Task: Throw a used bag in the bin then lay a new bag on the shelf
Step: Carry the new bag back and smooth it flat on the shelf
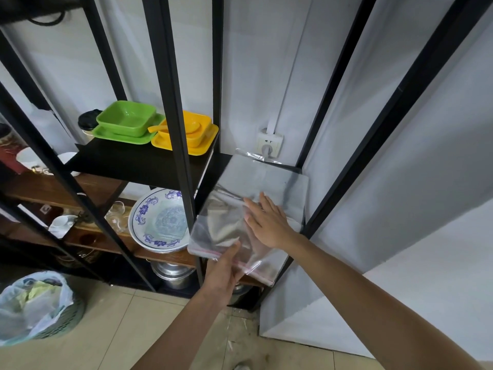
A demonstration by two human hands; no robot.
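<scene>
A clear zip bag with a red seal strip lies partly on a stack of clear bags on the black shelf at the right of the rack. My left hand pinches the bag's near edge by the red strip. My right hand rests flat on the bag with fingers spread, pressing it down. The bin, a green basket lined with a pale plastic bag and holding rubbish, stands on the floor at the lower left.
Green dishes and yellow dishes sit on the upper black shelf. A blue-patterned plate, glasses and metal pots fill lower shelves. Black rack posts stand left of the bag. A wall socket is behind.
</scene>
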